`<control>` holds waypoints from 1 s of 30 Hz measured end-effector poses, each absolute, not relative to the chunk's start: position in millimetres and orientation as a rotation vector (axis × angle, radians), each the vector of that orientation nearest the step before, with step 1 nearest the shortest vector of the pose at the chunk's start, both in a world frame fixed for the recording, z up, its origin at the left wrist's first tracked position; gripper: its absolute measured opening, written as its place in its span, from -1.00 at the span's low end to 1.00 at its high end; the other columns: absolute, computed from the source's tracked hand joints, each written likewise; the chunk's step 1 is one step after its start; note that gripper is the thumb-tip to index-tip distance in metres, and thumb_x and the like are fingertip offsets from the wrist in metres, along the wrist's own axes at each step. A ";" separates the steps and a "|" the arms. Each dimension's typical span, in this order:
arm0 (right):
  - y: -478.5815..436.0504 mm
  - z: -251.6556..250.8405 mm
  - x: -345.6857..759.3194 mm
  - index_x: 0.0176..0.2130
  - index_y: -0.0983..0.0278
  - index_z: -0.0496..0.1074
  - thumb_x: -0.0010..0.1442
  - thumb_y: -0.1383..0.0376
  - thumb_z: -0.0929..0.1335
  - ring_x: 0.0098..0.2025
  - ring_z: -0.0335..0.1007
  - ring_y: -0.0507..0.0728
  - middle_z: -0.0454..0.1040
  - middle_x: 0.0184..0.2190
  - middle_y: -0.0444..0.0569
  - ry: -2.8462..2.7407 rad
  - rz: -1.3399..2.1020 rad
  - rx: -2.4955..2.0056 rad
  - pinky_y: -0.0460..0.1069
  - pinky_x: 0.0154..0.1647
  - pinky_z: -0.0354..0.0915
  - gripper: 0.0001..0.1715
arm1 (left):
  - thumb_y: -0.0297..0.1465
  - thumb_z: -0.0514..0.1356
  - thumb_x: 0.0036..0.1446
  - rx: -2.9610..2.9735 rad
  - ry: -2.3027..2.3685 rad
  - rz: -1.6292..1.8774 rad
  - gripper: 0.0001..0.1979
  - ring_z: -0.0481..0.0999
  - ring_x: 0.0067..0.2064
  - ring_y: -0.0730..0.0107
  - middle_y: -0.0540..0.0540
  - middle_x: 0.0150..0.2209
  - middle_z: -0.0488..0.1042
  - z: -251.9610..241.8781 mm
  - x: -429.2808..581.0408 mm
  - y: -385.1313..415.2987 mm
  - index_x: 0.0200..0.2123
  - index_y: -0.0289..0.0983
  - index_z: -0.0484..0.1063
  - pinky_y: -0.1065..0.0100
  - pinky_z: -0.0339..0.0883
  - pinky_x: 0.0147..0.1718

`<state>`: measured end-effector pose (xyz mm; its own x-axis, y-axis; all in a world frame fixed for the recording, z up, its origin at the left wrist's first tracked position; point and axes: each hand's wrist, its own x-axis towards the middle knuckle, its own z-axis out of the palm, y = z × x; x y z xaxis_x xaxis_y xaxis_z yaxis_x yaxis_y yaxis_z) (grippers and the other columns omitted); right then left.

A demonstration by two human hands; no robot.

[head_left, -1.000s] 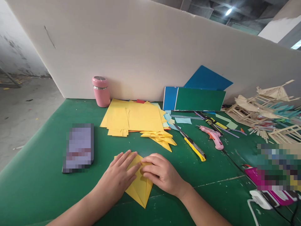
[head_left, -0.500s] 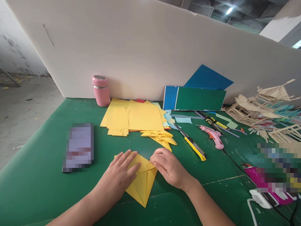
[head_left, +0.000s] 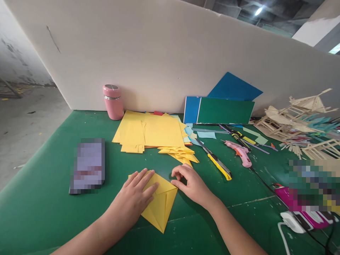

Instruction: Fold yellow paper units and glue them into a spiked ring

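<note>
A folded sheet of yellow paper (head_left: 159, 207) lies on the green tabletop in front of me, with creases running down to a point at its near end. My left hand (head_left: 138, 194) rests flat on its left side, fingers stretched, covering part of it. At the paper's right corner is my right hand (head_left: 190, 184). Its thumb and curled forefinger are apart, with nothing visible between them, and the thumb tip is at or close to the paper's edge. Just beyond, several folded yellow pieces (head_left: 182, 151) lie in a small pile beside flat yellow sheets (head_left: 159, 129).
A yellow utility knife (head_left: 218, 165) and a pink glue gun (head_left: 240, 152) lie to the right, near a magenta power strip (head_left: 287, 198). Wooden stick models (head_left: 281, 124) stand farther right. On the left are a blurred dark-edged object (head_left: 89, 163) and a pink flask (head_left: 114, 104).
My right thumb and forefinger have parted at the paper's right corner, where they were closed together. My left hand stays flat on the paper.
</note>
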<state>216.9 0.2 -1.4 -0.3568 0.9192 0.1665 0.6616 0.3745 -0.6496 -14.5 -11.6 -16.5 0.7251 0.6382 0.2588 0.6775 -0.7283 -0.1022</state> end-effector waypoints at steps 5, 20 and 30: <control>1.3 1.5 217.2 -0.36 0.22 0.33 0.17 0.37 0.38 -0.33 0.27 0.10 0.31 -0.47 -0.16 -2.124 0.698 -1.363 -0.03 -0.35 0.24 -0.89 | -0.37 0.02 0.28 -2.747 -1.089 -0.254 -0.70 0.32 0.18 0.01 -0.17 0.16 0.36 -16.1 -14.4 -11.6 0.05 -0.11 0.36 0.02 0.30 0.04; -0.3 7.5 226.8 -0.50 0.23 0.33 0.18 0.33 0.37 -0.39 0.29 0.09 0.33 -0.53 -0.16 -2.153 0.748 -1.359 -0.04 -0.40 0.27 -0.77 | -0.37 -0.05 0.31 -2.764 -1.093 -0.321 -0.68 0.32 0.18 0.04 -0.17 0.16 0.36 -14.5 -16.3 -11.2 0.02 -0.10 0.39 0.02 0.30 0.03; -10.0 0.3 193.1 0.06 0.13 0.37 0.32 0.41 0.17 -0.14 0.32 0.17 0.44 -0.16 0.01 -2.324 0.450 -1.127 0.10 -0.13 0.33 -0.60 | -0.36 -0.06 0.30 -2.718 -1.177 -0.474 -0.70 0.34 0.15 0.09 -0.20 0.08 0.39 -14.0 -14.9 -14.8 0.00 -0.12 0.37 0.03 0.23 0.07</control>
